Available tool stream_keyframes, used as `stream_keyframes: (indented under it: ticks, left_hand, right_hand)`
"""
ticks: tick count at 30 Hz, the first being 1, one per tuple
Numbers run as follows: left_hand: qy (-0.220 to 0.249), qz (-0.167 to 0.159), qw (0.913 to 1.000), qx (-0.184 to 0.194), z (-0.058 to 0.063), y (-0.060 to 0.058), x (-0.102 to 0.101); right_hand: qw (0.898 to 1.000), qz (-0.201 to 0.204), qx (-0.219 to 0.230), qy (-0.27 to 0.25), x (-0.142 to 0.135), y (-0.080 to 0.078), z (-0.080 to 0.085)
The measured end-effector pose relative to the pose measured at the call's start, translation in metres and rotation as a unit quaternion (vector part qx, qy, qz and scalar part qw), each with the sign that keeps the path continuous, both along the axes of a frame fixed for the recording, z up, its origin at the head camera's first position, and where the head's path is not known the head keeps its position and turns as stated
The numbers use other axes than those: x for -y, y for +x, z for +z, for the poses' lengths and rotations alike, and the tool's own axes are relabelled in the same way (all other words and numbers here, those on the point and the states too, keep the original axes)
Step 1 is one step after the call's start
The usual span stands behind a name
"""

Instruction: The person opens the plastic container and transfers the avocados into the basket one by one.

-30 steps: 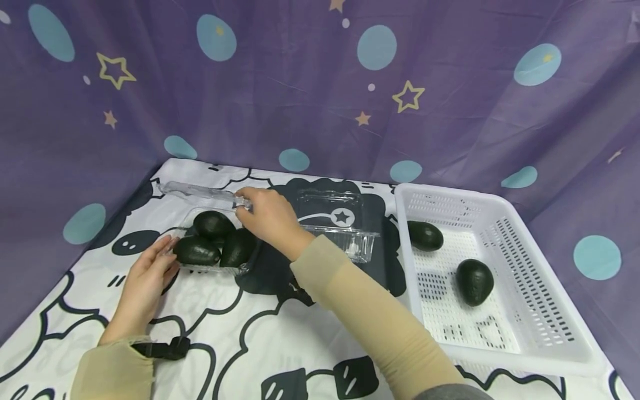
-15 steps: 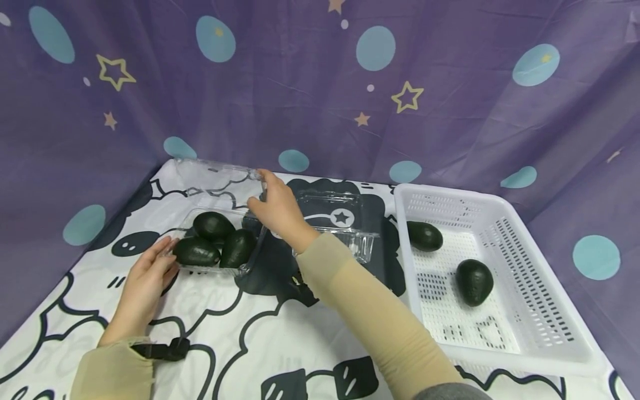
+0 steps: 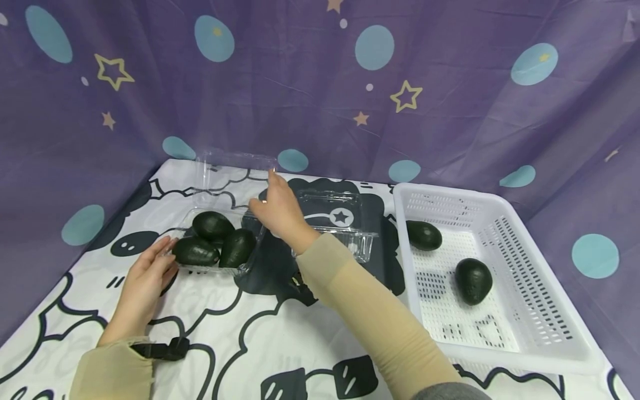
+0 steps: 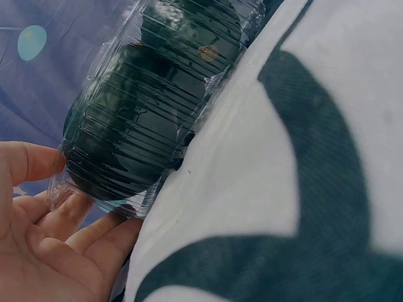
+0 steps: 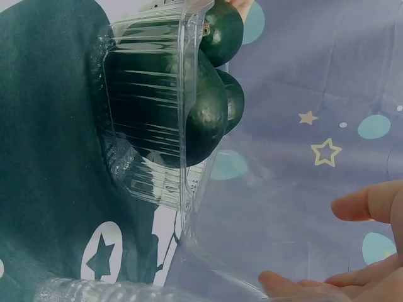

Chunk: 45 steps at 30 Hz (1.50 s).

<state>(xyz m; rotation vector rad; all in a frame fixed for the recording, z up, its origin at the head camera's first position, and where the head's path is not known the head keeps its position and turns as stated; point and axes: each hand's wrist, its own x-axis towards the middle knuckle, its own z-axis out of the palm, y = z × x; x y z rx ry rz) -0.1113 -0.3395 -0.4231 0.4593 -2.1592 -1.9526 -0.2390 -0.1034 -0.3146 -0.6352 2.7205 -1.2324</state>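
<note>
Right of the landmark, a colourless ribbed container (image 3: 220, 270) with 3 dark green avocados (image 3: 196, 251) in it, stands a white basket (image 3: 525, 361) patterned with slots; its 2 avocados (image 3: 473, 281) are dark green. Beneath the container, the white cloth (image 3: 300, 339) has black cartoon outlines; behind it, the purple curtain (image 3: 310, 100) carries pale blue ovals and yellow stars.

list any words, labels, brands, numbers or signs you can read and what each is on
No readable words, labels, brands or numbers.
Basket: floor has hole patterns, no letters I can make out.
Tablecloth and curtain: printed pictures such as stars, no writing seen.
Avocados: no stickers visible.
</note>
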Motion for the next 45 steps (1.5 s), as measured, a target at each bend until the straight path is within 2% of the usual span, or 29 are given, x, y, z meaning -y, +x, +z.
stream_keyframes:
  ticks: [10,15,20,25,31,37,40,45]
  left_hand:
    - [-0.001,0.002,1.0000,0.004,0.000,-0.001,-0.002]
    - [-0.010,0.006,0.9998,0.014,0.000,-0.002,-0.003]
    - [-0.025,0.011,0.9992,0.030,0.002,-0.003,-0.006]
    - [-0.026,0.013,0.9990,0.033,0.003,-0.003,-0.007]
    - [-0.022,0.013,0.9993,0.027,0.003,-0.002,-0.006]
    - [-0.006,0.013,0.9997,0.019,0.002,-0.002,-0.004]
    - [0.000,0.015,0.9997,0.019,0.002,-0.002,-0.003]
    - [0.004,0.019,0.9996,0.020,0.001,-0.003,-0.003]
  right_hand:
    - [1.000,0.004,-0.016,0.008,-0.001,0.001,0.000]
    - [0.999,0.021,-0.024,0.015,0.000,0.005,0.002]
    - [0.999,0.045,-0.010,0.008,0.000,0.011,0.004]
    - [0.998,0.062,-0.022,0.010,0.001,0.016,0.004]
    - [0.996,0.081,-0.021,0.042,0.006,0.018,0.007]
    - [0.991,0.115,0.040,0.052,0.012,0.020,0.011]
    - [0.986,0.137,0.050,0.084,0.017,0.021,0.010]
    - [0.975,0.160,0.043,0.150,0.025,0.025,0.002]
